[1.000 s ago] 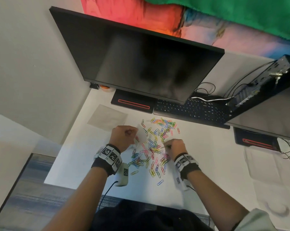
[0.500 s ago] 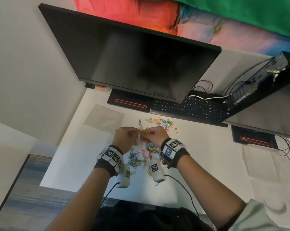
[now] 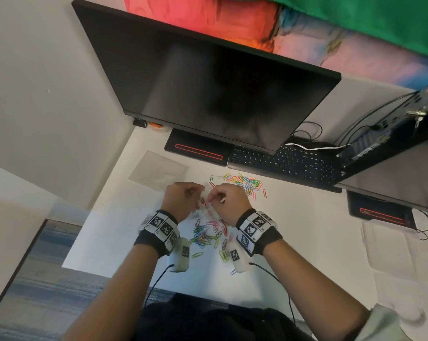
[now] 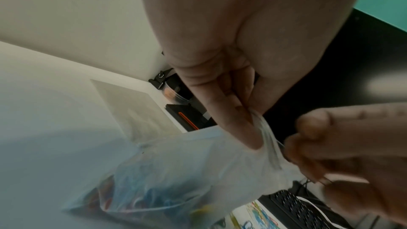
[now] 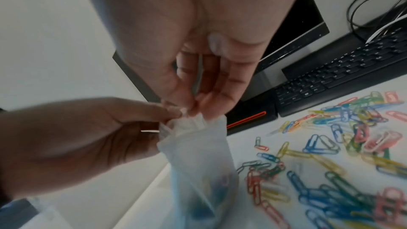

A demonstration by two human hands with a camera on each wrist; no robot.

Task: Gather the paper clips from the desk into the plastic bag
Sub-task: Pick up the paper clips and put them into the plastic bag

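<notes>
A clear plastic bag [image 4: 176,171] with several coloured paper clips inside hangs above the white desk [image 3: 306,230]. My left hand [image 3: 195,196] pinches its bunched rim [image 4: 264,133] from the left. My right hand [image 3: 214,199] meets it from the right, thumb and fingertips [image 5: 198,107] pinching the ruffled rim of the bag [image 5: 198,163]. A thin pale strip shows between the right fingers; I cannot tell what it is. Loose paper clips lie on the desk in a far cluster [image 3: 245,182] and a nearer one [image 3: 205,236] under the hands.
A black monitor [image 3: 208,89] leans over the desk's back, with its base [image 3: 195,150] and a black keyboard [image 3: 287,163] just beyond the clips. A pale flat sheet [image 3: 157,169] lies at the left. A second screen [image 3: 392,173] and cables [image 3: 306,134] stand at the right.
My right hand left the clip pile and came up left to the bag's mouth beside my left hand. Both hands now sit slightly farther from me.
</notes>
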